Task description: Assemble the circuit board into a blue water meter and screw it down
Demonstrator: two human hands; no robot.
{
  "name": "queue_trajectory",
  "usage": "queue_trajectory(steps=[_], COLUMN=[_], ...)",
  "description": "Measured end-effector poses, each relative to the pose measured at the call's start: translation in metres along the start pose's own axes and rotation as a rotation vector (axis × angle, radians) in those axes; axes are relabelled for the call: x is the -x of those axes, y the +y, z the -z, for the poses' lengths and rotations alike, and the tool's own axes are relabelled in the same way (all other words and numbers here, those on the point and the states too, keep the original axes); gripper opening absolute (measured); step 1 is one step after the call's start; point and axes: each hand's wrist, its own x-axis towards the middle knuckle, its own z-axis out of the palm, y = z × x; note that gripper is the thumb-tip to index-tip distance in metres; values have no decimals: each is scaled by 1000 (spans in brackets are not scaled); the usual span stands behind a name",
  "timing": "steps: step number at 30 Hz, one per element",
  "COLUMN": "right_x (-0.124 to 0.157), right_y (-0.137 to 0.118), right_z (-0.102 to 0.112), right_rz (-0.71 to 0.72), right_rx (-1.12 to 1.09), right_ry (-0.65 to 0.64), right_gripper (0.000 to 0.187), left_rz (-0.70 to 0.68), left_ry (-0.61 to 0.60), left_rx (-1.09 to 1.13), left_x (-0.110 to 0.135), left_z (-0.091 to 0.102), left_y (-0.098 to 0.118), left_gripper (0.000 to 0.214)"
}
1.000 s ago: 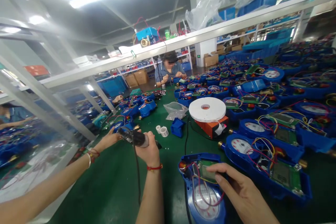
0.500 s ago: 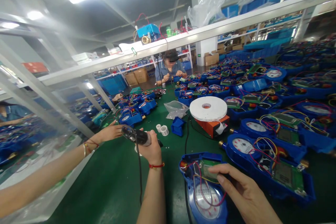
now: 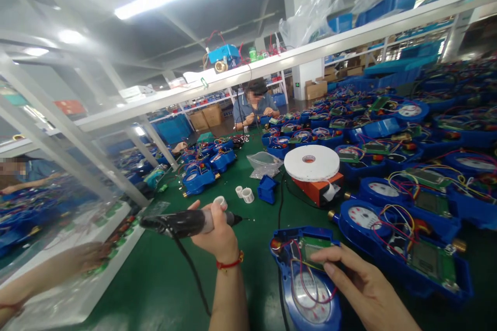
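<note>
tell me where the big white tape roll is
In the head view the white tape roll lies flat on an orange dispenser, right of centre on the green table, beyond the right hand.

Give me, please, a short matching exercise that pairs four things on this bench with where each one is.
Things:
1. electric screwdriver
2. open blue meter
3. white tape roll
4. two small white caps

Places:
a. on the orange dispenser
b. under the right hand
c. in the left hand
d. on the green mat, beside a small blue part

Pairs: 1-c, 2-b, 3-a, 4-d
</note>
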Motion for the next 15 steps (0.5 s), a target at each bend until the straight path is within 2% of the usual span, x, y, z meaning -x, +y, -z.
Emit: queue_trajectory(steps=[4,10,12,15], right_x=[1,2,1,1], right_y=[1,3,1,-3], right_z=[0,-3,-3,-2], right_rz=[-4,7,-13,-46], right_rx=[9,16,8,-1], right_ry=[-36,-12,-21,-41], right_gripper=[34,34,37,41], left_rz=[4,43,50,41], left_ry=[18,77,110,156], left_rx=[59,98,122,188], left_x=[-2,-7,-8,-6], left_z=[3,5,6,14], left_y=[11,16,26,56], left_gripper=[37,36,35,36])
